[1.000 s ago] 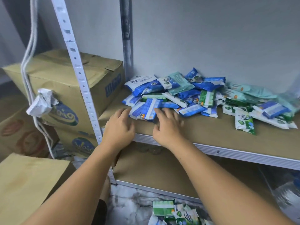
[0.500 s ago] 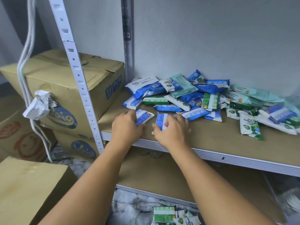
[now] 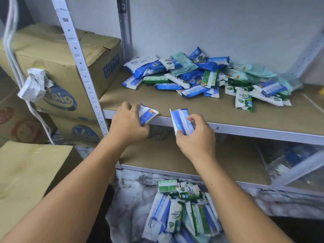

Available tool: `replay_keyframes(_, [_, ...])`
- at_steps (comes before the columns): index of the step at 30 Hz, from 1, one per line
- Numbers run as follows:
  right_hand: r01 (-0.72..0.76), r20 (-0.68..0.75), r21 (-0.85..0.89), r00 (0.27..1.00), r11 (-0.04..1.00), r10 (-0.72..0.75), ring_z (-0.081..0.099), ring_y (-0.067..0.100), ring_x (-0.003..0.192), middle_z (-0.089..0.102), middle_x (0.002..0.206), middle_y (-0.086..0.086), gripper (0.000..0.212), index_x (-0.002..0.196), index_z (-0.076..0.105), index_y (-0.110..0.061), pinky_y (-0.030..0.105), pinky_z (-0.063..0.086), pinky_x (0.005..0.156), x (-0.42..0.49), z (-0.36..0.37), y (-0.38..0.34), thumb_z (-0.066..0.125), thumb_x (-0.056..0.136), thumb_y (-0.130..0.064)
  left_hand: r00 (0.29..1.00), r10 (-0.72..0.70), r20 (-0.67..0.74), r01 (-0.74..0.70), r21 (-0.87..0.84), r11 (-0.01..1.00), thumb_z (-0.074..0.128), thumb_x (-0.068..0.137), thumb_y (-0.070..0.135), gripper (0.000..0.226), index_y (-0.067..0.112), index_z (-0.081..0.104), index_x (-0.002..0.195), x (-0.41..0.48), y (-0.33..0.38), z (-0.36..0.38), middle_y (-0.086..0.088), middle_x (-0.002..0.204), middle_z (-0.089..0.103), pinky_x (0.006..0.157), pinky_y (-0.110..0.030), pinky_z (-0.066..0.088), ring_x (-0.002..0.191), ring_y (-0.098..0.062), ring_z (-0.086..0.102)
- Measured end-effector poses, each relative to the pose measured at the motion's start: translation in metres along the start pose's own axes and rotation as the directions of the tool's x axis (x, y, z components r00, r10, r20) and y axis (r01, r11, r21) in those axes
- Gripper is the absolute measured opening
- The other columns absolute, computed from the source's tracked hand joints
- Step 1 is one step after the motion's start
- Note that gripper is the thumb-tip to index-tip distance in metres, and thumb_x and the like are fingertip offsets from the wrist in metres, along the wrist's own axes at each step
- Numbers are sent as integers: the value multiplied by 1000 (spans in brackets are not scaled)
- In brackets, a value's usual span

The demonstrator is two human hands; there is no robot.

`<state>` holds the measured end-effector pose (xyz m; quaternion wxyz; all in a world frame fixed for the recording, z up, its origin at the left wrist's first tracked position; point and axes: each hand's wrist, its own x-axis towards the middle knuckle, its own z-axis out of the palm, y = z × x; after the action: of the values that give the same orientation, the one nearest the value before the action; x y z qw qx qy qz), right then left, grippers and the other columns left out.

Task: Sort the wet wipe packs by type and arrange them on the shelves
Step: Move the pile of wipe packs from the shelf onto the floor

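**Two blue packs pulled clear of the pile, now at the shelf's front edge**

A second ago your hands lay flat on the shelf against the near side of the heap; now each one has drawn a blue-and-white pack away from it. Your left hand (image 3: 128, 125) has its fingers (image 3: 126, 107) curled closed over one blue pack (image 3: 148, 114), which lies tilted at the front edge of the upper shelf (image 3: 228, 116), near its front left corner. Your right hand (image 3: 195, 137) pinches a second blue pack (image 3: 179, 120) between thumb and fingers, lifted upright and hanging just past the front edge.

The mixed pile (image 3: 201, 76) sits well apart from both, toward the back of the shelf, with blue, green and pale teal packs jumbled together. More packs (image 3: 182, 213) lie in a heap on the floor below, in front of the lower shelf (image 3: 175, 158), which looks bare where it can be seen.

Judging from this, you have only begun: two packs of what seems one type are separated, nothing is lined up yet. These soft pouches slip easily, so set them down flat where the blue row should start, probably the front left of the shelf, before reaching back.
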<state>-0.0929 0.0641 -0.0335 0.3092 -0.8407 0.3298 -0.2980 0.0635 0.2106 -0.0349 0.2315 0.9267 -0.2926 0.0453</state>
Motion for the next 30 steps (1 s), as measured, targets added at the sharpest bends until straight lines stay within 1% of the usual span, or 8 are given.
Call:
replay_keyframes(4, [-82,-84,71,993,994,87,61,24,93,67,107,-5,41,111,62,-21,35,51,81,-49,-6,54,76,73,-21,989,150,-11,-149,20,989,47,68,41,68,13,49,129,-35,11,15,-9,117,47,84,-47,51,102,-36,53])
replay_keyframes(8, [-289,101,-66,950,955,294,61,27,97,65,106,-4,37,112,58,-27,33,47,76,-72,13,107,73,77,-27,973,181,140,-182,-10,983,52,71,36,69,12,42,136,-67,17,59,-8,115,51,80,-43,51,97,-35,57])
replay_keyframes(12, [-372,276,-241,859,897,431,64,27,105,69,116,-1,41,115,62,-26,31,48,81,-93,43,153,75,77,-32,912,29,408,-30,-3,1000,56,77,27,84,26,19,153,-100,4,132,-11,115,46,78,-43,51,92,-40,59])
replay_keyframes(16, [-437,394,-348,735,829,552,65,25,108,66,126,1,48,125,59,-24,30,50,83,-127,63,194,73,81,-34,780,-196,594,224,27,974,55,84,25,70,30,27,148,-140,-20,199,-15,129,42,89,-42,52,104,-42,61])
replay_keyframes(19, [-433,452,-436,653,789,608,66,28,107,64,128,5,52,131,54,-22,32,53,83,-149,82,221,73,84,-35,656,-322,682,381,68,922,57,91,28,67,29,27,151,-167,-43,243,-16,133,39,89,-41,52,106,-40,61])
replay_keyframes(22, [-346,497,-523,618,779,609,63,29,115,58,135,8,56,139,48,-17,34,52,88,-164,101,239,69,90,-34,613,-370,699,454,72,888,57,93,30,70,33,24,154,-185,-62,277,-15,132,40,90,-42,54,106,-37,59])
replay_keyframes(25, [-236,507,-585,640,776,577,58,28,118,48,138,10,54,140,47,-13,35,50,92,-172,118,250,66,93,-29,603,-350,717,415,93,905,54,97,32,70,35,17,156,-198,-71,299,-13,134,42,86,-38,51,110,-34,58])
replay_keyframes(30, [-144,513,-627,663,765,545,62,22,108,60,118,2,46,131,53,-14,31,53,79,-174,129,258,64,86,-9,582,-299,756,323,122,938,56,95,37,75,33,15,159,-203,-88,315,-10,140,43,94,-41,51,118,-32,55])
